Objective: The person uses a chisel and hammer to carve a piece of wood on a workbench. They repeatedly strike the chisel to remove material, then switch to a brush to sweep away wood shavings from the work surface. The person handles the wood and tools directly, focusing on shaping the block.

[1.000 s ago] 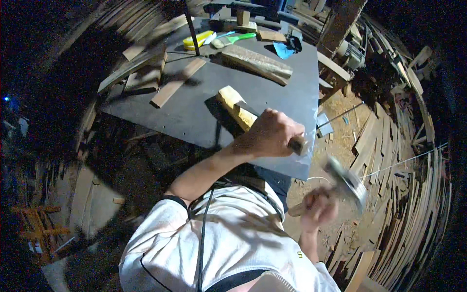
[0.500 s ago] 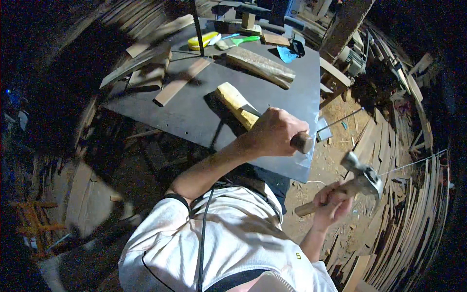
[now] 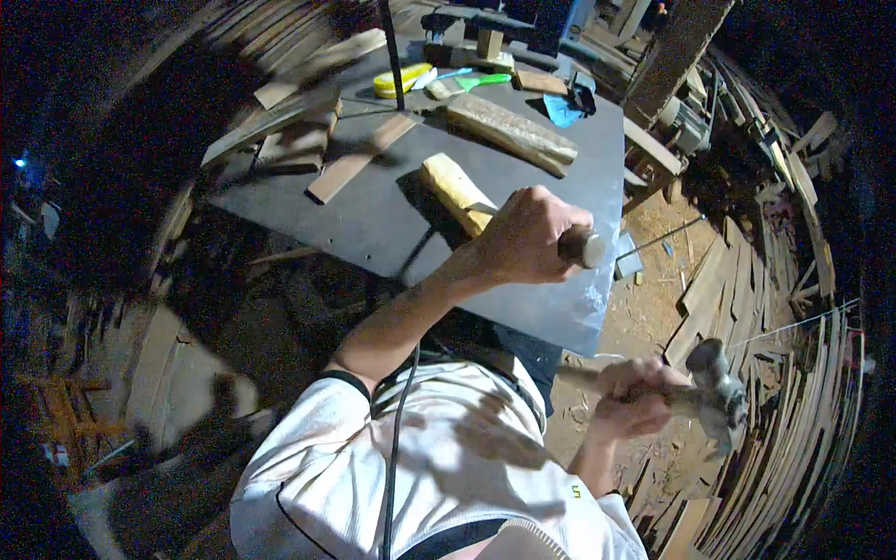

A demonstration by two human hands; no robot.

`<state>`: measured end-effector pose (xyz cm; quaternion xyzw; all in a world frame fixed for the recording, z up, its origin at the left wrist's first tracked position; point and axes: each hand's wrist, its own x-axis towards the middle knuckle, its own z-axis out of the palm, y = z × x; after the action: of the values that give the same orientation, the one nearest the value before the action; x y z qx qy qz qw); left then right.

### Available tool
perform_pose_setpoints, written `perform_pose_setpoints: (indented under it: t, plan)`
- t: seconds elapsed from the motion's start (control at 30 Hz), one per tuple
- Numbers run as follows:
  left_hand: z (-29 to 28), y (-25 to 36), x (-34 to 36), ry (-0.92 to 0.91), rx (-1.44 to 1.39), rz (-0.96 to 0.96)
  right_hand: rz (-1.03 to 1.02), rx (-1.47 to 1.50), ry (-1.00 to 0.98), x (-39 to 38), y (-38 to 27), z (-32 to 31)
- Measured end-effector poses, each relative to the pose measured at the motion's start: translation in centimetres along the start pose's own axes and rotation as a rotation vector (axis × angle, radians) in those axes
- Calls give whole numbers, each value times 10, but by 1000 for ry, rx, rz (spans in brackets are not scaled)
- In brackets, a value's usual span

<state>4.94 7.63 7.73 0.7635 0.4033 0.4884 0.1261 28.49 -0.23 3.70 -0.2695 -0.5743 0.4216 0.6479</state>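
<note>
My left hand [image 3: 530,233] is closed round a chisel [image 3: 583,247] with a wooden handle, whose round butt faces right, over a pale yellow wood block [image 3: 448,187] on the grey tabletop [image 3: 364,238]. My hand hides much of the tool and the block's near end. My right hand [image 3: 635,406] is closed on a hammer [image 3: 717,387] below and right of the table's corner, head outward, slightly blurred.
Farther back lie a weathered timber [image 3: 509,135], a flat plank [image 3: 359,159], a yellow brush [image 3: 401,81], a green-handled paintbrush [image 3: 471,82] and a blue item [image 3: 565,107]. A dark upright rod [image 3: 393,61] stands among them. Boards [image 3: 719,299] are piled at the right.
My left hand and the chisel have risen a little in the view, as has the table. The hammer in my right hand has moved rightward and slightly lower since half a second ago.
</note>
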Motion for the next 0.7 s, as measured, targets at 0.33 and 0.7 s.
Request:
perform_pose_setpoints:
  t: [0.33, 0.7]
  plan:
    - [10, -25, -7, 46, 142, 48, -80, -620, -183, -5, 23, -5]
    - [-4, -25, -11, 6, 124, 28, -26, 288, 268, -21, 38, 25]
